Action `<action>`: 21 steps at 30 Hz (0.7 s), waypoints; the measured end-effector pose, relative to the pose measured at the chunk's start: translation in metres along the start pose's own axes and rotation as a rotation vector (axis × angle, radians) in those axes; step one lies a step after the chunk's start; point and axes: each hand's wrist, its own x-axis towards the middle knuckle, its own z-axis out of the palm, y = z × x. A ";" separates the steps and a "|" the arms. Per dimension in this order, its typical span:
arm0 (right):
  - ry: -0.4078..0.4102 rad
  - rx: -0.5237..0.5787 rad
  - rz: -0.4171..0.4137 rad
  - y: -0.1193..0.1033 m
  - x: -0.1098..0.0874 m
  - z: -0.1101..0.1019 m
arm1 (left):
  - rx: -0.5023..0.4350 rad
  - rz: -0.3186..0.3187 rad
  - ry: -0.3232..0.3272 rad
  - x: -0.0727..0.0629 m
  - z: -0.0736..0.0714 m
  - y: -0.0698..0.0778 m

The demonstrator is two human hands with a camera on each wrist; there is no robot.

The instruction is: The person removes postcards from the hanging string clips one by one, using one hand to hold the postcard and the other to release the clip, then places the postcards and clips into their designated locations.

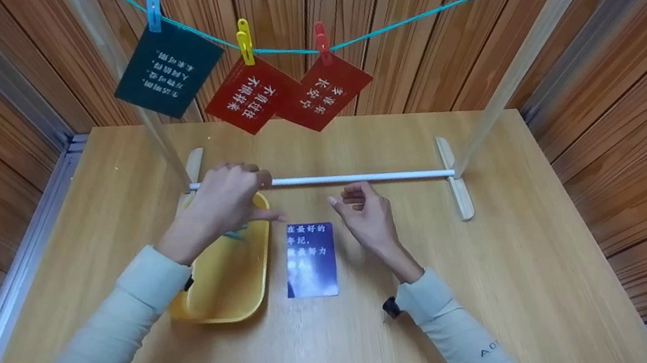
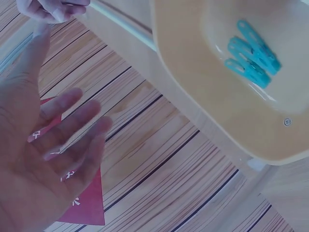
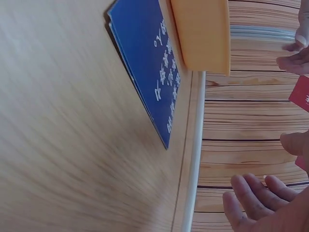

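Observation:
Above the yellow tray (image 1: 219,289) hovers my left hand (image 1: 222,198), its fingers relaxed and nothing in its grasp. Several teal clothespins (image 2: 253,53) lie inside the tray. A blue card (image 1: 311,270) with white writing rests flat on the table beside the tray; in the right wrist view its edge looks like more than one layer. My right hand (image 1: 369,219) is held just right of the card, apart from it, with loosely bent fingers and nothing held. Its fingers (image 3: 251,195) also appear empty in the right wrist view.
A turquoise string (image 1: 426,13) runs between two wooden posts (image 1: 531,48). On it hang a dark green card (image 1: 169,74) by a blue clothespin, and red cards (image 1: 247,101) by yellow and red clothespins. A white rod (image 1: 360,176) joins the posts low across the table.

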 end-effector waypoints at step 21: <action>0.047 0.112 -0.026 -0.028 0.019 -0.018 | -0.097 -0.017 0.242 0.024 -0.041 0.017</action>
